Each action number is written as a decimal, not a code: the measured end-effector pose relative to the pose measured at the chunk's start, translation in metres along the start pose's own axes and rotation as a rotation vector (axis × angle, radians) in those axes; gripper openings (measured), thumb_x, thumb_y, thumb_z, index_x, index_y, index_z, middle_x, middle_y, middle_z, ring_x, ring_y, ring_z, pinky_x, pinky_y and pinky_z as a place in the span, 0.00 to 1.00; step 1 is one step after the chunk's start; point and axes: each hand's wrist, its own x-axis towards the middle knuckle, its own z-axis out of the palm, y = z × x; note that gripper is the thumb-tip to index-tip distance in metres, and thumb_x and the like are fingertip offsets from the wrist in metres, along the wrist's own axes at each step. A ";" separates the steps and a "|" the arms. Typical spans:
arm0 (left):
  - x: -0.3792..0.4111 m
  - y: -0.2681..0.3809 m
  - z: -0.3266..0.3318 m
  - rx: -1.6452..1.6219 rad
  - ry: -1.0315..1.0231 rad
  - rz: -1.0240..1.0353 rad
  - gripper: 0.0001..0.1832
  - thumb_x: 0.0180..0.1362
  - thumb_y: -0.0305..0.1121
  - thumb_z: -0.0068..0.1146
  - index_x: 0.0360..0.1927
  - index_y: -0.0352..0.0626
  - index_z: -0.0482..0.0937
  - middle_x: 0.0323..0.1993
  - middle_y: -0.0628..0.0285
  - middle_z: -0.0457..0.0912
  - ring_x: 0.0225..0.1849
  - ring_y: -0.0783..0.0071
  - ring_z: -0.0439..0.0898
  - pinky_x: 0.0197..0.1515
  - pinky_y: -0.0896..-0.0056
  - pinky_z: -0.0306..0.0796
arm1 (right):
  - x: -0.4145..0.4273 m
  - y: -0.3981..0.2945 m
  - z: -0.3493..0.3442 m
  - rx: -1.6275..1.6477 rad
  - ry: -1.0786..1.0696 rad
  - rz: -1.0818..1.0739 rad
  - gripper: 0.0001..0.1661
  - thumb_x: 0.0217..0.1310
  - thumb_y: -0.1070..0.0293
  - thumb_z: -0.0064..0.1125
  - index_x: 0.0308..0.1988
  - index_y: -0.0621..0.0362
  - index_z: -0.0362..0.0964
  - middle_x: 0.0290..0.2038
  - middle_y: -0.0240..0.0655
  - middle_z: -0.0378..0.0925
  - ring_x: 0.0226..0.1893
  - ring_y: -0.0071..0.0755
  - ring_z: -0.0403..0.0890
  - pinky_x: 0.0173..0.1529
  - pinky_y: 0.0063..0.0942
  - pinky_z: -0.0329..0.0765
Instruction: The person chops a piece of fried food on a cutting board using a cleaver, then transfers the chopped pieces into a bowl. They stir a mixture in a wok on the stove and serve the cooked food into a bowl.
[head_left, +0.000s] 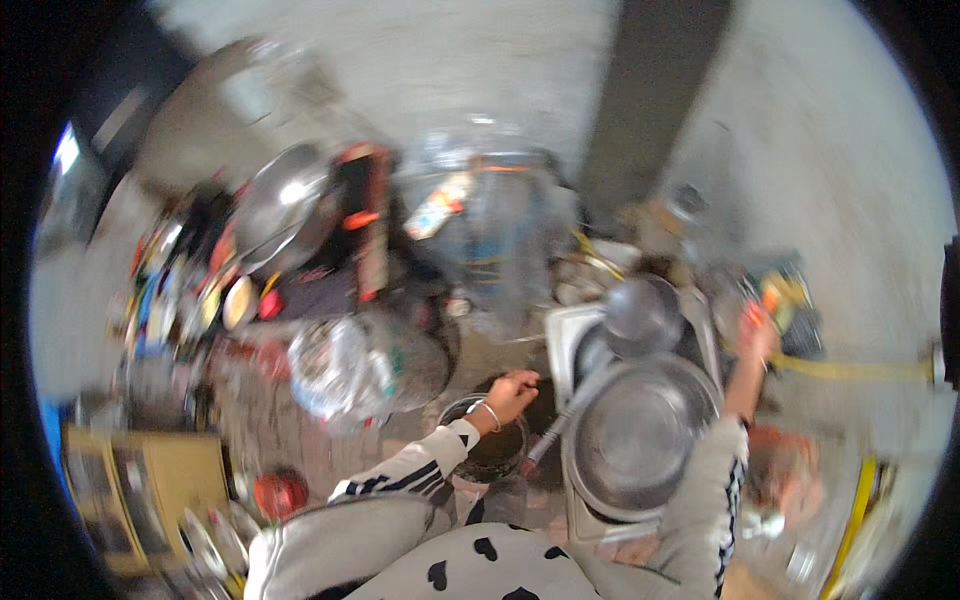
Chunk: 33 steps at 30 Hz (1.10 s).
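Over a round bucket (491, 454) hangs my left hand (511, 397), its fingers loosely bent and nothing seen in them. My right hand (756, 343) is stretched out to the far right and is blurred. A small orange thing (754, 315) shows at its fingertips; whether it is held cannot be told. Just beyond lies a dark plastic bag (804, 326) with yellow on it. Between my arms stands a sink (556, 337) with a wide metal basin (637, 442) on it. A smaller round metal pot (643, 315) is behind the basin, and a grey pipe or hose (562, 420) slants along its left side.
A clear plastic bag (337, 367) lies left of the bucket. Farther back are a large metal wok (281, 202) and a plastic-covered drum or container (502, 232). A red round object (280, 493) is at lower left; a yellow strip (855, 367) runs to the right wall.
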 end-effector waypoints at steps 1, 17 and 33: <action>0.006 -0.004 -0.013 0.003 0.003 -0.019 0.13 0.49 0.30 0.56 0.39 0.39 0.75 0.34 0.55 0.79 0.31 0.63 0.79 0.35 0.69 0.72 | 0.021 -0.007 -0.009 0.112 -0.083 -0.110 0.08 0.53 0.73 0.53 0.37 0.61 0.69 0.25 0.31 0.72 0.22 0.22 0.71 0.25 0.17 0.69; -0.212 -0.127 -0.261 -1.049 0.926 -0.621 0.11 0.53 0.31 0.51 0.40 0.40 0.71 0.32 0.59 0.78 0.30 0.70 0.76 0.33 0.69 0.72 | -0.108 -0.013 0.133 0.176 -0.548 -0.056 0.21 0.63 0.65 0.44 0.54 0.63 0.58 0.44 0.34 0.72 0.35 0.18 0.74 0.32 0.16 0.69; -0.144 -0.320 -0.551 -1.812 1.200 0.129 0.26 0.52 0.30 0.56 0.51 0.40 0.56 0.43 0.44 0.70 0.48 0.49 0.72 0.47 0.57 0.74 | -0.368 0.107 0.291 0.079 -0.459 0.195 0.21 0.64 0.66 0.42 0.55 0.63 0.57 0.39 0.35 0.73 0.27 0.19 0.71 0.28 0.16 0.70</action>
